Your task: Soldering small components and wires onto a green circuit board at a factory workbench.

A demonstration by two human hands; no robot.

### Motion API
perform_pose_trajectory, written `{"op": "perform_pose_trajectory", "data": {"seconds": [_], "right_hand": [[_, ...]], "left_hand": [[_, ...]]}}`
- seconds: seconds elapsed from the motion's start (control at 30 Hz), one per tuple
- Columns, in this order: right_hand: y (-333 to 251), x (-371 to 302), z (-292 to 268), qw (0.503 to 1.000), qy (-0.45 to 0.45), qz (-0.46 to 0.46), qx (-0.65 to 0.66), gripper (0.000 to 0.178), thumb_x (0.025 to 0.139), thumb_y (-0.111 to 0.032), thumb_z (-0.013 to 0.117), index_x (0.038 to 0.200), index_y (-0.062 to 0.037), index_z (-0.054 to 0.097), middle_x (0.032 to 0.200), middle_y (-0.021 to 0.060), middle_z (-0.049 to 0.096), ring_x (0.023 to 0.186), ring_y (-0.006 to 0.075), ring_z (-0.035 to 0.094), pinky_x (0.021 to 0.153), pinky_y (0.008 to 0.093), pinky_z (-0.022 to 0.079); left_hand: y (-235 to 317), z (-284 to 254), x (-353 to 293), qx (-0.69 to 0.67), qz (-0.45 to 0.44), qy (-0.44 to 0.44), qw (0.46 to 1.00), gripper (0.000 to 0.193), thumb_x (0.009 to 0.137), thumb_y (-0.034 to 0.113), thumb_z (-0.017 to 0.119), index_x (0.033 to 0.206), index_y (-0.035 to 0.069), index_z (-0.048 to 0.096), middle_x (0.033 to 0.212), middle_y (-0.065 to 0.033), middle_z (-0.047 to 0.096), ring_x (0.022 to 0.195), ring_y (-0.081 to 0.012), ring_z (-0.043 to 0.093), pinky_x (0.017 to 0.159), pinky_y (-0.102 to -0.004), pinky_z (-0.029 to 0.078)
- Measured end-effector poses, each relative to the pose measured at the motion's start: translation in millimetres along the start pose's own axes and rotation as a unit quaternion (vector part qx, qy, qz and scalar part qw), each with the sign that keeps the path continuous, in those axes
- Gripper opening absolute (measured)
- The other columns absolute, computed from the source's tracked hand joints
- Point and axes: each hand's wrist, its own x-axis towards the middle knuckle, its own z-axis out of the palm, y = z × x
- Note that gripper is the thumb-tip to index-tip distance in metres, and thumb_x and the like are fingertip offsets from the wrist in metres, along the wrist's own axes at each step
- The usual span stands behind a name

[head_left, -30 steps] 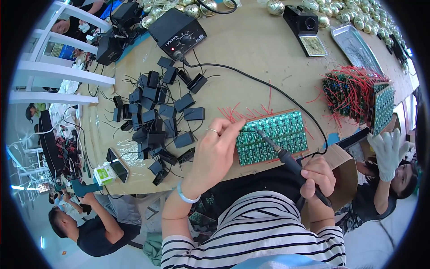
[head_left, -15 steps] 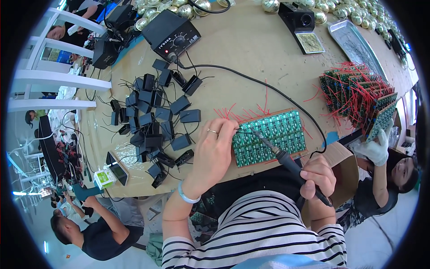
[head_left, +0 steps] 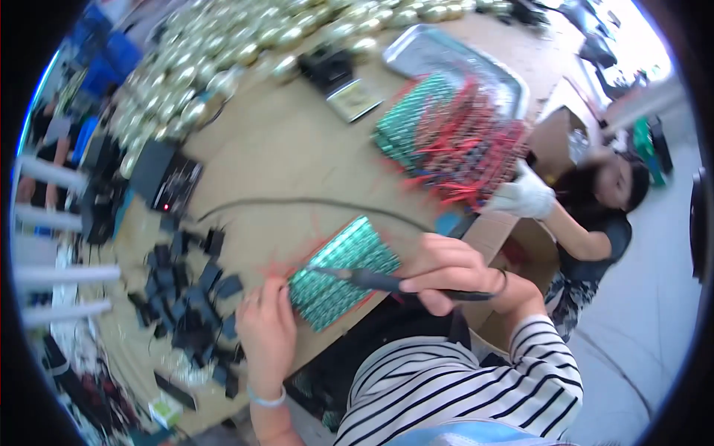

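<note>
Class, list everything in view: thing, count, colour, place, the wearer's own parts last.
Circuit board: 1, green, before the wearer
Soldering iron: 1, dark handle, in the right hand
Circuit-board stack: 1, green with red wires, upper right
Small cases: many, black, table's left
Soldering station: 1, black, upper left
Cable: 1, black, across table
Iron stand: 1, black, top centre
Metal tray: 1, silver, behind stack
Metallic balls: many, pale gold, far side
Cardboard boxes: 2, brown, right
Table: 1, brown, beneath
Co-worker: 1, dark top, white glove, right
Rest: too blurred to itemise
Left hand: 1, bare, at board's left corner
Right hand: 1, bare, around the iron
Striped shirt: 1, black-white, bottom
</note>
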Motion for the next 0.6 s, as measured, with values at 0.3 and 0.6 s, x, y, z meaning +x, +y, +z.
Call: {"op": "perform_pose_trajectory", "data": {"seconds": [0.3,0.6], "right_hand": [[15,17,-15,0.989,0.137,-0.048,0.021,0.015,0.082,0.003,0.064,0.095,0.0049,0.070,0.080,0.0111,0.066,0.065,0.0236,0.063,0.057,0.0360,0.049],[-11,-32,-2,0.981,0.153,0.116,0.026,0.019,0.101,-0.013,0.055,0.090,0.0005,0.064,0.079,0.0115,0.062,0.063,0.0218,0.057,0.059,0.0356,0.048]], "left_hand": [[2,12,-9,0.024,-0.029,0.074,0.997,0.007,0.100,0.009,0.058,0.105,0.006,0.062,0.090,-0.0143,0.066,0.084,-0.0359,0.062,0.073,-0.0453,0.046],[17,-15,-10,-0.185,-0.110,0.037,0.976,0.005,0.099,0.006,0.061,0.098,0.001,0.060,0.063,-0.0049,0.049,0.055,-0.0106,0.042,0.051,-0.0282,0.033]]}}
